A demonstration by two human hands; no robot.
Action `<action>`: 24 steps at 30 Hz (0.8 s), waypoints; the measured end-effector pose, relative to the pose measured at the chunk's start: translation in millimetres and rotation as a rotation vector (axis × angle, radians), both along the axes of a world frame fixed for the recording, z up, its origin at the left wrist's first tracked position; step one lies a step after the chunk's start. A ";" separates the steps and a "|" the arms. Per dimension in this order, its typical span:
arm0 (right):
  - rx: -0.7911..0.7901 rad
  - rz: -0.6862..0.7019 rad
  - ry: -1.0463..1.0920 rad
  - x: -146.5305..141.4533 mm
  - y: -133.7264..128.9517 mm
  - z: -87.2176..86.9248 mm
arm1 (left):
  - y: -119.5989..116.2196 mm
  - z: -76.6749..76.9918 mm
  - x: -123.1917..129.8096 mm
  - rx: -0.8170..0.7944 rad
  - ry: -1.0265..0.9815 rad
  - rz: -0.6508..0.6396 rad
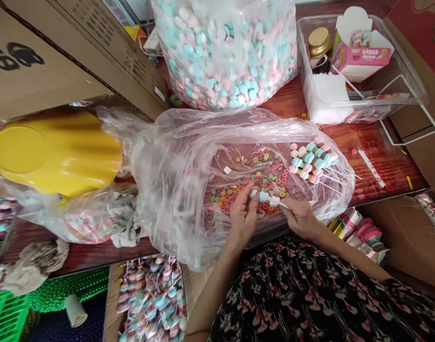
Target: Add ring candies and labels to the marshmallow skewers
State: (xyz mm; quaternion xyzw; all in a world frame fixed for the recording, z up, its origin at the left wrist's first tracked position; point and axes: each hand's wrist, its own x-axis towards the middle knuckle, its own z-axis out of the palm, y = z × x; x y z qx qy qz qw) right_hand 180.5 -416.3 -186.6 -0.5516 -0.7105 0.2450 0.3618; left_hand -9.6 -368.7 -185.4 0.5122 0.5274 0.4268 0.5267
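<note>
My right hand (301,218) is closed on the white stick of a marshmallow skewer (273,200), which lies almost level above the plastic. Pale blue and white marshmallows are threaded along it. My left hand (244,216) pinches the far end of the skewer, at a pale blue marshmallow; its fingertips partly hide that end. Beneath both hands, small ring-shaped candies (226,197) in orange, green, yellow and red are scattered on a clear plastic bag (174,142). Right of them lies a pile of threaded marshmallow skewers (312,159), their white sticks pointing right.
A big clear bag of marshmallows (224,57) stands behind. At the back right sits a clear plastic bin (367,111) holding a pink box and a gold-lidded jar. A yellow tub (60,156) and a cardboard box (78,57) are left. Wrapped candies (156,299) fill a carton below.
</note>
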 end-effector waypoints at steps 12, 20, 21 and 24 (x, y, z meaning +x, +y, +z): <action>-0.095 0.006 0.238 38.8 3.8 -10.4 | -5.6 -8.3 -17.4 0.263 0.585 -0.308; -0.022 0.054 0.207 39.7 0.1 -12.8 | -2.9 -2.1 -10.7 -0.124 -0.112 0.022; 0.010 0.074 0.198 38.9 0.6 -13.0 | -3.0 -0.2 -8.1 -0.164 -0.192 0.055; 0.083 0.099 0.160 35.5 2.1 -12.5 | -4.2 2.4 1.3 -0.141 -0.268 0.107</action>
